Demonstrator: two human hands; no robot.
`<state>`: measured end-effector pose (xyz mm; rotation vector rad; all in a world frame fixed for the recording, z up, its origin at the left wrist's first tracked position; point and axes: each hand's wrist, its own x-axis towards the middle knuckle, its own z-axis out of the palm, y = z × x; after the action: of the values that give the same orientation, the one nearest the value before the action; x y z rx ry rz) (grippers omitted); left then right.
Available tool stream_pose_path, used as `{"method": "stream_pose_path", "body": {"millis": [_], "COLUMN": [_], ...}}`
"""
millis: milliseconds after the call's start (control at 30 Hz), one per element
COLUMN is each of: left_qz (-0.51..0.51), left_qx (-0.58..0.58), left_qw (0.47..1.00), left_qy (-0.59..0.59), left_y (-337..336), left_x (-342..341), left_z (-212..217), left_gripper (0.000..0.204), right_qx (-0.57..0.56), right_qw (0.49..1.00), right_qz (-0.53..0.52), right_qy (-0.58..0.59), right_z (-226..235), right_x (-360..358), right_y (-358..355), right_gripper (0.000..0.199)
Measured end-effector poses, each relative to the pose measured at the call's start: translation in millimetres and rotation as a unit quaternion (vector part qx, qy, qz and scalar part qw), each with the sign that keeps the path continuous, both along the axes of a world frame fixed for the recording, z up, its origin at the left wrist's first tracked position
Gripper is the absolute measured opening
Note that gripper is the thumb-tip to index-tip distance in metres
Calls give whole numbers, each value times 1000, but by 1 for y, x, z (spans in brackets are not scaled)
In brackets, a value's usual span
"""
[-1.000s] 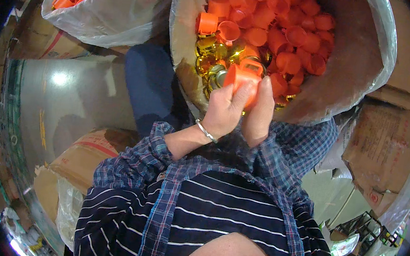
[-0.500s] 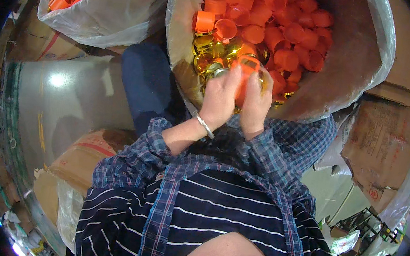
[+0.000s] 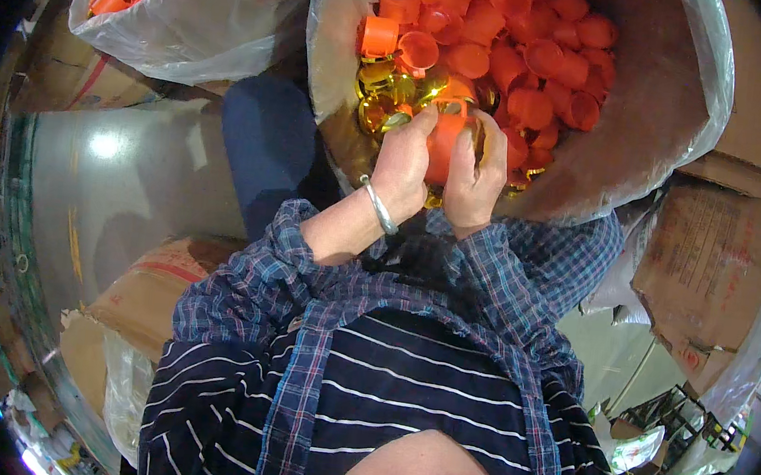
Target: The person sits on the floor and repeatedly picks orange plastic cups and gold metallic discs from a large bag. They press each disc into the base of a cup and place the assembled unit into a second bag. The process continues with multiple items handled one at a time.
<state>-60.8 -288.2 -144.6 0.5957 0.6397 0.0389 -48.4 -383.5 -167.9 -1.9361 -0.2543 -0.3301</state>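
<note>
An orange plastic cup [image 3: 442, 148], its handle turned away from me, sits between my hands above a large lined bin. My right hand [image 3: 478, 175] grips its right side with thumb and fingers. My left hand [image 3: 404, 159], with a silver bangle at the wrist, is closed at the cup's left side. A round shiny piece [image 3: 398, 119] shows at its fingertips; its kind is unclear. Below the hands lie shiny gold pieces [image 3: 374, 111], partly hidden by my fingers. Many orange cups [image 3: 532, 110] fill the bin beyond.
The bin's clear plastic liner [image 3: 713, 114] folds over its rim. At upper left, another plastic-lined container [image 3: 188, 50] holds orange cups. Cardboard boxes stand at lower left [image 3: 151, 293] and right [image 3: 707, 269]. My dark-trousered leg [image 3: 265, 149] lies left of the bin.
My left hand has shifted slightly left and away from the cup's front, with the shiny piece at its fingertips. The cup, still in my right hand, has tilted or turned slightly.
</note>
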Motion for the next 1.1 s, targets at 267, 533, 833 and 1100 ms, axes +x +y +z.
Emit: {"method": "stream_pose_path", "body": {"millis": [267,533,833,1100], "left_qz": [-50,-45,-47,-178], "left_qx": [570,-46,576,455], "left_qw": [783,998,755,869], "left_qy": [-242,-10,-310,-81], "left_y": [0,8,5,8], "left_x": [-26,7,-24,-10], "left_z": [-9,-11,-10,-5], "left_gripper": [48,33,37,39], "right_qx": [378,-92,425,291], "right_qw": [860,994,812,926], "right_qz": [-4,34,1,36], "right_qy": [344,-51,400,237], "right_z": [1,-1,6,-8], "right_x": [0,1,-6,-1], "right_y": [-2,-14,-7,-6], "right_gripper": [43,50,46,45]}}
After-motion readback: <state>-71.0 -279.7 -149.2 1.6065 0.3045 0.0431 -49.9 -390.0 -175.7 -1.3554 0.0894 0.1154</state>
